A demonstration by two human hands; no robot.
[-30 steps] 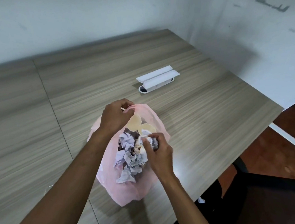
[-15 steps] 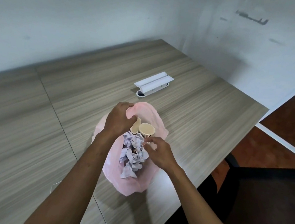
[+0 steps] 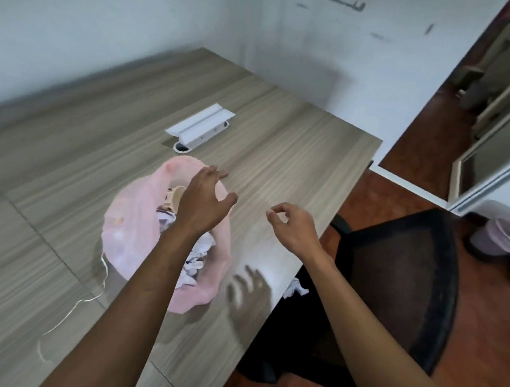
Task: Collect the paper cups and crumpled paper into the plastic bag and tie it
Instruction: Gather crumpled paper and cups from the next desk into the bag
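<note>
A pink plastic bag [image 3: 133, 229] lies open on the wooden table [image 3: 282, 152]. Inside it I see a paper cup [image 3: 175, 197] near the far end and crumpled paper [image 3: 193, 263] nearer me. My left hand [image 3: 205, 201] hovers above the bag with fingers spread, holding nothing. My right hand [image 3: 292, 226] is raised to the right of the bag, above bare table, its fingers loosely curled and empty. Another crumpled paper [image 3: 296, 288] lies below the table edge by the chair.
A white plastic holder [image 3: 201, 127] sits on the table beyond the bag. A thin white string [image 3: 84, 298] trails left of the bag. A black mesh chair [image 3: 394, 282] stands at the table's right edge. A lilac bin [image 3: 502, 236] is on the floor.
Both hands have let go of the bag and lifted away from it; my right hand has swung out to the right. The view has turned to the right.
</note>
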